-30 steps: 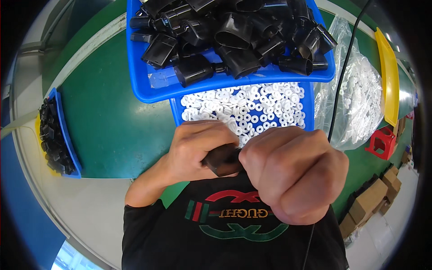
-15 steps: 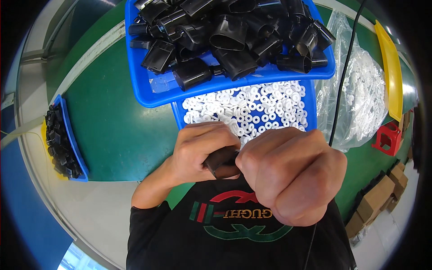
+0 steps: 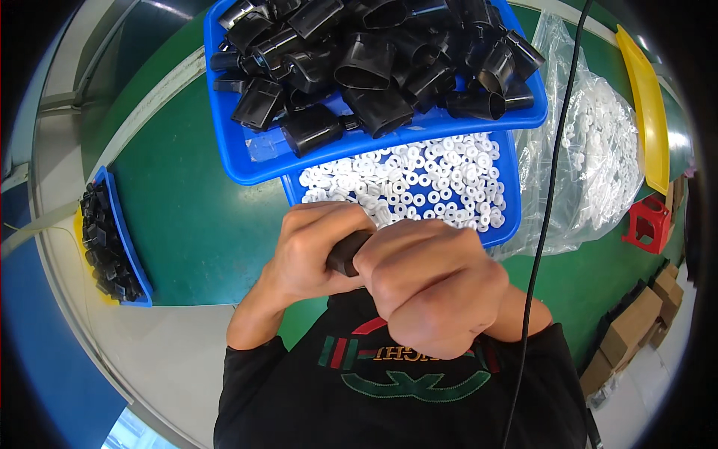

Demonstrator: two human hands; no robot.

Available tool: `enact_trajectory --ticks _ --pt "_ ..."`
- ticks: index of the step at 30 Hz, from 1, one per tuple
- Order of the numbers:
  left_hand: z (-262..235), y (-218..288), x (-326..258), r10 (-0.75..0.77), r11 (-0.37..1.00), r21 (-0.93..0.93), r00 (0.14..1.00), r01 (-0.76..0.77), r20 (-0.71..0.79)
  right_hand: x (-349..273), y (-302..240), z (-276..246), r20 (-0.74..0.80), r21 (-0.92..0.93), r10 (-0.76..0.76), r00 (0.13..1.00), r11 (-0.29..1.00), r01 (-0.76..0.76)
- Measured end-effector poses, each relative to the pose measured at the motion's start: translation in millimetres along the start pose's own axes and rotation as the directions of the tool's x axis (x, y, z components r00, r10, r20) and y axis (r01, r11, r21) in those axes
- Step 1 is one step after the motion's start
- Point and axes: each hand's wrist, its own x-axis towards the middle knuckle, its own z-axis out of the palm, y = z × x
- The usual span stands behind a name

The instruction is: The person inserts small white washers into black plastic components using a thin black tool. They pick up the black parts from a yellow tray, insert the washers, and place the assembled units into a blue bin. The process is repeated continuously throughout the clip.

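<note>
My left hand (image 3: 318,247) is closed round a black plastic part (image 3: 345,256), and only a short dark end of it shows between my hands. Pressed up against that end is my right hand (image 3: 434,288), clenched into a fist. Its fingertips are hidden, so what it grips cannot be seen. Just beyond my knuckles, small white ring washers (image 3: 407,179) lie loose in a blue tray (image 3: 511,179). A second blue tray (image 3: 232,153) overlaps its far side, heaped with hollow black plastic parts (image 3: 366,63).
To the right lies a clear plastic bag (image 3: 598,150) full of white washers, beside a yellow tray (image 3: 645,112). A black cable (image 3: 552,165) hangs down on the right. At far left is another blue bin (image 3: 127,232) of black parts. A red stool (image 3: 647,224) and cardboard boxes (image 3: 632,322) stand right.
Both hands have shifted left and slightly away from my body, the right one more. Less of the black part shows between them. The whole view has moved a little.
</note>
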Motion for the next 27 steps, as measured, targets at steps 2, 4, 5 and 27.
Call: enact_trajectory --ticks 2,4,5,27 --pt "-2 1 1 -0.031 1.0 0.005 1.0 0.031 0.003 0 3 1 -0.007 -0.03 -0.041 0.999 0.999 0.041" --pt "-4 0 2 -0.026 0.999 0.019 1.0 0.026 -0.005 1 1 1 0.004 -0.057 -0.059 0.998 0.997 0.059" --pt "-6 2 4 -0.015 1.0 0.005 1.0 0.015 -0.015 5 -6 1 0.0 -0.082 -0.045 0.999 0.996 0.045" --pt "-74 29 -9 -0.034 0.929 0.327 0.921 0.171 -0.387 -40 -46 -64 -0.162 -0.987 0.482 0.861 -0.079 -0.141"
